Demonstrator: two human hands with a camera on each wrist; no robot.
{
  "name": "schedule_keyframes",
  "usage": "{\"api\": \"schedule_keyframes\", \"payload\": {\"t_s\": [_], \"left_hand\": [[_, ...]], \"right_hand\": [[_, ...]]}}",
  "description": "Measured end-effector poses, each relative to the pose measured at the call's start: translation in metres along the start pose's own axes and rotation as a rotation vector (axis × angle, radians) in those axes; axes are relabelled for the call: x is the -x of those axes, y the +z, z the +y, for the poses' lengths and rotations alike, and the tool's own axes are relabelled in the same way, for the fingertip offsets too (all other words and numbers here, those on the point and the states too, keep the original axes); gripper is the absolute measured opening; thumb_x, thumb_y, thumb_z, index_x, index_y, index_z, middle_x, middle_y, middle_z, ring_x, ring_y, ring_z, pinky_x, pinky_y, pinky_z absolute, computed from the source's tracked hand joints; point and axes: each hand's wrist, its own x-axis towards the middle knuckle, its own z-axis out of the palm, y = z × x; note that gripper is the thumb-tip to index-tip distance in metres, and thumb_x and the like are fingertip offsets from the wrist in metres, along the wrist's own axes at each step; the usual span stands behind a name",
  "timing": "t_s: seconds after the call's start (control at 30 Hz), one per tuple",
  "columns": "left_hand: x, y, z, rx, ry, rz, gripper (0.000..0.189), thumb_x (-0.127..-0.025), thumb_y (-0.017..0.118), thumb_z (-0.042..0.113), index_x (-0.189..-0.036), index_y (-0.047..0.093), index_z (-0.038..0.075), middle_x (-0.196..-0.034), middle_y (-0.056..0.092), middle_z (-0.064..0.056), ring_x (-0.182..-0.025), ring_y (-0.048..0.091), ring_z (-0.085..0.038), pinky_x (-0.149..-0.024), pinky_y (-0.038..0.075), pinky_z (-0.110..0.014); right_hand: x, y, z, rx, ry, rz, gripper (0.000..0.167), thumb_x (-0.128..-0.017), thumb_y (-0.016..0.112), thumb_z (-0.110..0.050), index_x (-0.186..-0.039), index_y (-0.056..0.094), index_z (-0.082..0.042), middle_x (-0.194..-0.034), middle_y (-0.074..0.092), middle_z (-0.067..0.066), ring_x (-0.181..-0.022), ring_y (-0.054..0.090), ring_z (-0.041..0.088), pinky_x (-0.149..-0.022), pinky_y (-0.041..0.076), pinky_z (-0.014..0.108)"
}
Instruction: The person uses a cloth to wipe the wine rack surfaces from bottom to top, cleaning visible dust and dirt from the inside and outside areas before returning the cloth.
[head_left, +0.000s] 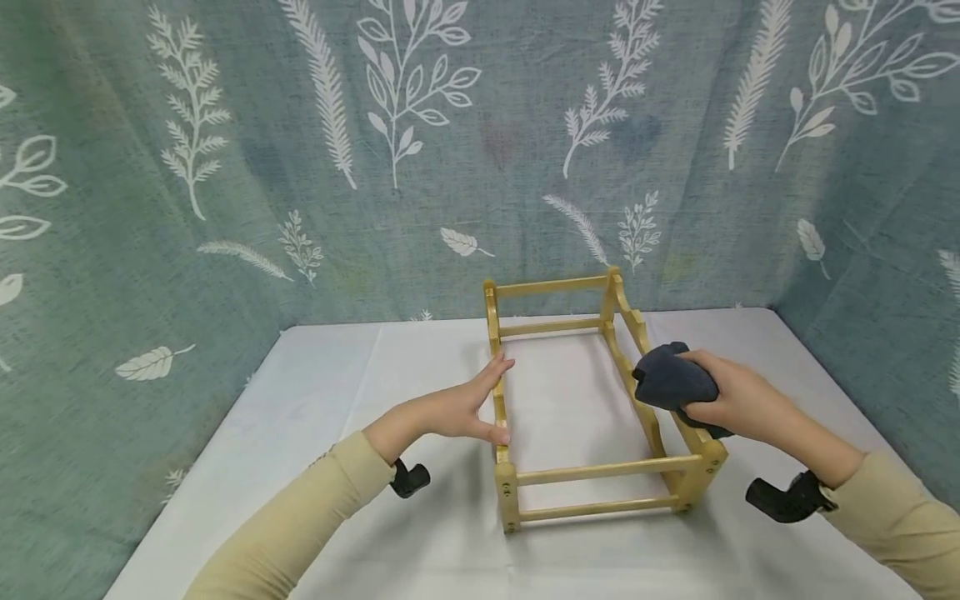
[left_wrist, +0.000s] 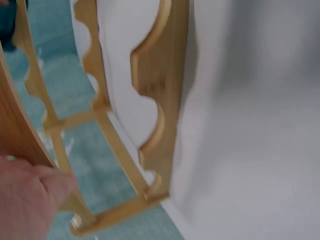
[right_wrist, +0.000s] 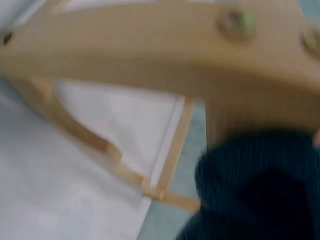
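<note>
A light wooden rack (head_left: pixel 611 470) with notched side rails stands on the white table. My left hand (head_left: pixel 468 404) rests on its left rail, thumb and fingers spread apart along the wood. In the left wrist view, part of that hand (left_wrist: pixel 30 200) lies against the rail. With my right hand (head_left: pixel 738 396) I grip a bunched dark blue cloth (head_left: pixel 672 379) on the right rail, near the front corner. The right wrist view shows the cloth (right_wrist: pixel 260 185) against the wood, blurred, with the hand mostly out of sight.
A white cloth covers the table (head_left: pixel 337 375). Green-blue curtains (head_left: pixel 480 167) with white leaf patterns enclose it at the back and both sides. Small black devices (head_left: pixel 787 498) are strapped to both wrists.
</note>
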Motion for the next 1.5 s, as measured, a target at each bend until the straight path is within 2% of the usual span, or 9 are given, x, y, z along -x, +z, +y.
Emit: {"api": "schedule_keyframes", "payload": {"t_s": [0.4, 0.57, 0.7, 0.8, 0.9, 1.0, 1.1, 1.2, 1.5], "left_hand": [[-0.020, -0.021, -0.025, 0.054, 0.065, -0.019, 0.116, -0.065, 0.058, 0.072, -0.147, -0.009, 0.025, -0.150, -0.025, 0.001, -0.140, -0.008, -0.026, -0.109, 0.014, -0.054], [-0.023, -0.024, -0.025, 0.062, 0.084, 0.029, 0.113, -0.070, 0.063, 0.065, -0.147, -0.011, 0.026, -0.151, -0.022, -0.001, -0.140, -0.006, -0.026, -0.109, 0.012, -0.054], [-0.012, -0.023, -0.019, 0.095, 0.034, 0.085, 0.112, -0.074, 0.060, 0.064, -0.146, -0.014, 0.024, -0.152, -0.017, 0.000, -0.140, -0.007, -0.021, -0.110, 0.011, -0.050], [-0.001, -0.021, -0.008, 0.089, 0.010, 0.089, 0.115, -0.072, 0.056, 0.070, -0.146, -0.014, 0.018, -0.153, -0.016, -0.002, -0.140, -0.010, -0.020, -0.111, 0.009, -0.049], [0.006, -0.018, 0.004, 0.044, 0.001, 0.050, 0.118, -0.071, 0.055, 0.073, -0.146, -0.016, 0.016, -0.152, -0.019, -0.004, -0.139, -0.013, -0.022, -0.111, 0.008, -0.051], [0.009, -0.014, 0.013, 0.011, -0.019, 0.026, 0.121, -0.068, 0.053, 0.076, -0.145, -0.018, 0.016, -0.151, -0.023, -0.005, -0.139, -0.014, -0.023, -0.110, 0.010, -0.051], [0.011, -0.013, 0.016, 0.000, -0.049, 0.041, 0.124, -0.067, 0.053, 0.078, -0.145, -0.016, 0.013, -0.151, -0.022, -0.006, -0.139, -0.012, -0.023, -0.110, 0.012, -0.050], [0.011, -0.013, 0.017, 0.004, -0.072, 0.043, 0.124, -0.066, 0.054, 0.078, -0.145, -0.015, 0.012, -0.151, -0.020, -0.006, -0.139, -0.011, -0.023, -0.110, 0.014, -0.049], [0.011, -0.011, 0.017, 0.031, -0.082, 0.015, 0.124, -0.066, 0.054, 0.078, -0.145, -0.016, 0.012, -0.151, -0.022, -0.004, -0.139, -0.014, -0.019, -0.111, 0.013, -0.048]], "right_hand": [[-0.021, 0.007, -0.010, -0.003, 0.132, 0.020, 0.066, -0.080, 0.064, -0.017, -0.136, 0.035, 0.001, -0.128, 0.044, 0.034, -0.108, 0.048, 0.050, -0.076, 0.045, 0.055], [-0.022, -0.005, -0.005, -0.017, 0.135, 0.005, 0.069, -0.082, 0.063, -0.020, -0.139, 0.031, 0.000, -0.129, 0.041, 0.035, -0.109, 0.046, 0.052, -0.075, 0.046, 0.055], [-0.004, -0.026, -0.017, -0.025, 0.051, 0.092, 0.070, -0.082, 0.064, -0.017, -0.142, 0.030, -0.004, -0.130, 0.041, 0.032, -0.104, 0.050, 0.049, -0.070, 0.047, 0.051], [0.020, -0.030, -0.044, -0.031, -0.187, 0.235, 0.072, -0.073, 0.071, -0.007, -0.138, 0.040, -0.007, -0.123, 0.052, 0.023, -0.091, 0.058, 0.034, -0.065, 0.048, 0.042], [0.042, -0.011, -0.076, -0.018, -0.437, 0.237, 0.074, -0.065, 0.077, -0.005, -0.132, 0.048, -0.014, -0.112, 0.060, 0.010, -0.086, 0.058, 0.018, -0.063, 0.047, 0.033], [0.051, 0.028, -0.100, 0.017, -0.569, 0.055, 0.070, -0.067, 0.079, -0.017, -0.131, 0.050, -0.022, -0.104, 0.059, -0.001, -0.085, 0.055, 0.009, -0.064, 0.047, 0.027], [0.043, 0.074, -0.111, 0.071, -0.579, -0.147, 0.067, -0.071, 0.077, -0.026, -0.131, 0.049, -0.027, -0.102, 0.057, -0.004, -0.082, 0.053, 0.005, -0.064, 0.046, 0.023], [0.026, 0.112, -0.113, 0.133, -0.569, -0.209, 0.067, -0.069, 0.078, -0.027, -0.129, 0.050, -0.028, -0.100, 0.058, -0.001, -0.081, 0.052, 0.006, -0.063, 0.045, 0.023], [0.012, 0.163, -0.116, 0.352, -0.506, -0.086, 0.061, -0.066, 0.081, -0.035, -0.120, 0.055, -0.023, -0.093, 0.060, 0.007, -0.080, 0.059, 0.020, -0.059, 0.051, 0.033]]}}
